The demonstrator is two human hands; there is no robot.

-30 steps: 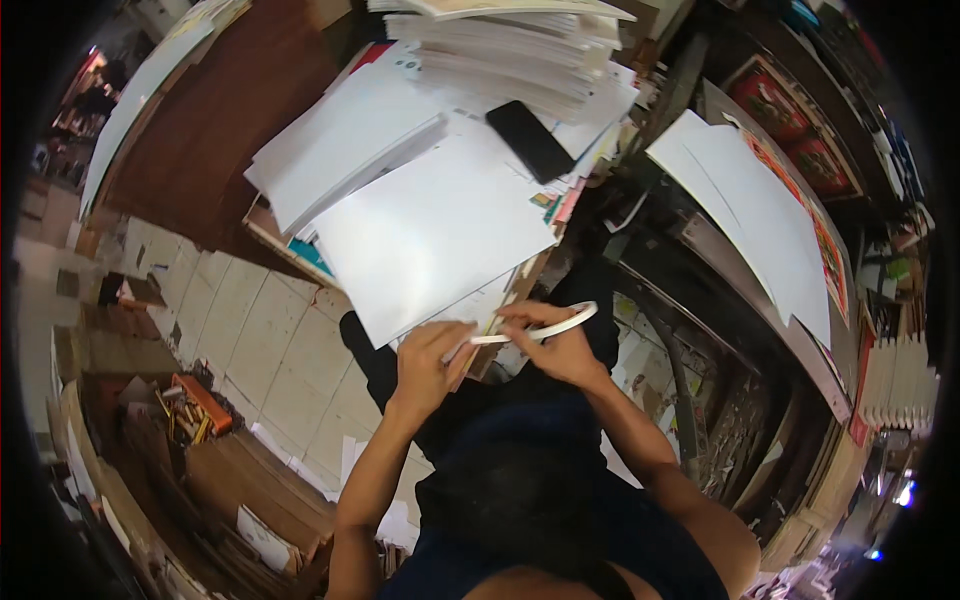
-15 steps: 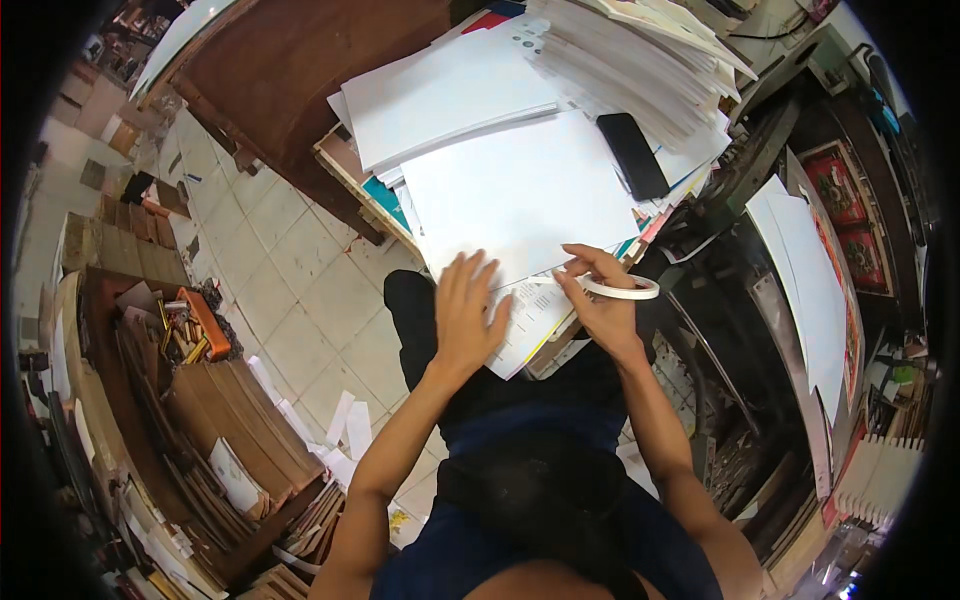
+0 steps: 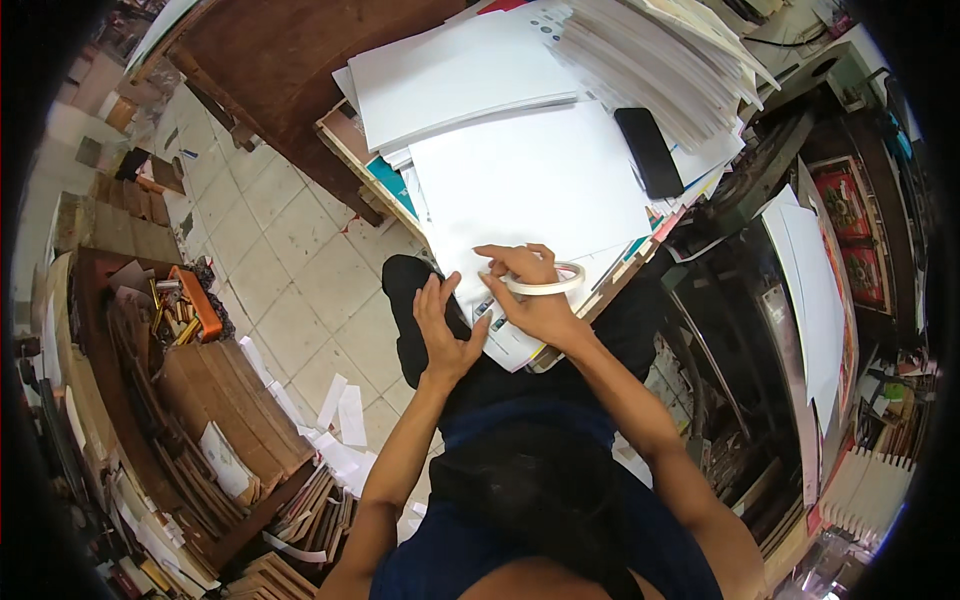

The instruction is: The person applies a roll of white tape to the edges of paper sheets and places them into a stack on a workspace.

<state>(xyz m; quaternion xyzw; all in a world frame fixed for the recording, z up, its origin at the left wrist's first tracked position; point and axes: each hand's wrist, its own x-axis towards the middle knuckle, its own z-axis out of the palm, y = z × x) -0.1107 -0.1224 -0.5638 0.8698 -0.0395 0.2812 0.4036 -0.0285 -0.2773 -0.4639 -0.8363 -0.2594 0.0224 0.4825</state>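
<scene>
My right hand [image 3: 533,296] grips a white roll of tape [image 3: 548,284] over the near edge of a large white sheet [image 3: 530,185] on the work surface. My left hand [image 3: 446,325] is just left of it, fingers spread and raised, touching the sheet's near corner and holding nothing. A printed paper edge [image 3: 505,338] sticks out beneath both hands.
A black phone [image 3: 648,152] lies on the papers at the right. Tall paper stacks [image 3: 660,55] stand behind, another white stack [image 3: 455,75] to the left. A brown wooden table [image 3: 290,60] is far left. Cardboard and scrap strips [image 3: 340,415] litter the tiled floor.
The view has swung so the papers sit higher in view. My left hand has lifted off the sheet and spread; my right hand keeps the tape roll at the sheet's near edge.
</scene>
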